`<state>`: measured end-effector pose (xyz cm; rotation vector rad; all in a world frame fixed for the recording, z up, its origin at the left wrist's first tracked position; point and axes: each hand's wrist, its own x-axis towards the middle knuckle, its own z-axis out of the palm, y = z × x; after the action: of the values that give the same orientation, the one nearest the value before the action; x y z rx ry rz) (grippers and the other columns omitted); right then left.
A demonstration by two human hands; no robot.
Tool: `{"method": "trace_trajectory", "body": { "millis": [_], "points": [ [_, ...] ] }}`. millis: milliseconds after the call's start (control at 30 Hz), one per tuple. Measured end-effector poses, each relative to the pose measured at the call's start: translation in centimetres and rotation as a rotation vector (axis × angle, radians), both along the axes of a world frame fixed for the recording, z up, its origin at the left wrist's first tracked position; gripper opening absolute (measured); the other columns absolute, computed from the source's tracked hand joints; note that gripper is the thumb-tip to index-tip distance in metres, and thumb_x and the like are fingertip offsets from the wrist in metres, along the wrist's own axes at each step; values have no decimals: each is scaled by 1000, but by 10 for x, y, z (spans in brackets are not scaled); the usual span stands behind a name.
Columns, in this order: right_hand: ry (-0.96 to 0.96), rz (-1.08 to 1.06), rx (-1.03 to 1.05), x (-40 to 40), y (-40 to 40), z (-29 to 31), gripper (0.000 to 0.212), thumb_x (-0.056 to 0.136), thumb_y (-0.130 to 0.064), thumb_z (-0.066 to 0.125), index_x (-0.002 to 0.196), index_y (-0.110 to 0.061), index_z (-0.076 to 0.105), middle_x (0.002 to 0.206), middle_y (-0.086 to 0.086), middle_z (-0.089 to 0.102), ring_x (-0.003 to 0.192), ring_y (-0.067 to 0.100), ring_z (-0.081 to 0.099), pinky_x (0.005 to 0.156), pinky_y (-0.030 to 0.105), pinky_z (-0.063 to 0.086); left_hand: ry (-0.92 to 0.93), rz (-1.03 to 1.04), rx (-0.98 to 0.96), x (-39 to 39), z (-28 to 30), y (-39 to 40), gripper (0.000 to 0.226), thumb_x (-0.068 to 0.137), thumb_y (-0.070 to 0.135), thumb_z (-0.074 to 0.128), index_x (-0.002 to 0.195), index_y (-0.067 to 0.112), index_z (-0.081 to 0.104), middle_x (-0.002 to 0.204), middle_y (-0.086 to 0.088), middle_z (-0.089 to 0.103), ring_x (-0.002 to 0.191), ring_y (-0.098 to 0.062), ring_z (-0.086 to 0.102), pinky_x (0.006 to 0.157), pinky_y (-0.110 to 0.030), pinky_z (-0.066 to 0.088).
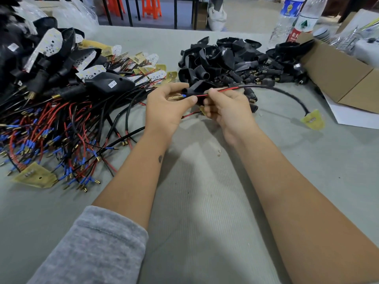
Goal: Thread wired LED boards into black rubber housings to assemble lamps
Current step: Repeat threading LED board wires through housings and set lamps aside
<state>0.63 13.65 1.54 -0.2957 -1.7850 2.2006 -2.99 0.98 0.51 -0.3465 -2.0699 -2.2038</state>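
Here my left hand (167,108) curls around a small black rubber housing (198,87), thumb and forefinger pinching the blue-tipped end of a thin red wire (202,95) right at the housing's mouth. My right hand (227,108) pinches the same red wire a little further along, fingers folded in under it. From my right hand a black sheathed cable (287,95) runs out, arcs across the grey fabric-covered surface (205,201), and ends at a yellow wedge-shaped LED board (312,119) lying flat, well apart from my hands.

To my left lies a tangled heap of red and black wires with blue sleeves and brass tips (51,136), mixed with more yellow boards, and behind it a stack of assembled black lamps with white LED faces (51,56). Beyond my hands sits a pile of loose black rubber housings (225,58). On the right are an open cardboard box (338,76) and two clear plastic water bottles (295,19).
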Motion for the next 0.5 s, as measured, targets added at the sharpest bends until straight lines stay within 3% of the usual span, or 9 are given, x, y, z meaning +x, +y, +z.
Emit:
{"method": "trace_trajectory", "body": {
  "millis": [133,233,300,400,500],
  "points": [
    [-31,30,173,2,0,-2,32,93,-14,63,61,-16,60,54,-1,50,46,11,45,50,25,34,-3,-27,100,4,3,2,43,75,-11,74,111,9,61,86,1,66,70,-5,64,72,-19,52],
    [-1,60,106,2,-1,1,22,93,-16,64,71,-15,64,53,-5,54,47,10,47,53,24,36,-87,-93,299,7,6,3,65,78,-16,69,131,12,43,81,-1,67,78,-11,69,80,-27,57],
    [14,60,7,2,-2,2,15,93,-17,64,78,-15,66,54,-6,56,48,10,49,54,22,40,-150,-136,375,7,8,5,57,83,-13,65,132,7,46,77,0,65,78,-11,68,82,-27,57],
    [42,79,-36,2,-1,2,15,94,-15,62,80,-17,67,54,-6,56,49,8,49,58,23,40,-175,-236,303,9,10,6,22,91,-3,60,112,2,61,88,-4,67,85,-12,67,81,-23,56],
    [53,109,-9,2,0,0,18,94,-15,60,79,-17,67,55,-7,56,50,8,50,59,24,39,-170,-270,182,11,7,9,20,98,12,56,114,5,64,97,-6,70,95,-19,67,93,-37,55]
  ]
}}
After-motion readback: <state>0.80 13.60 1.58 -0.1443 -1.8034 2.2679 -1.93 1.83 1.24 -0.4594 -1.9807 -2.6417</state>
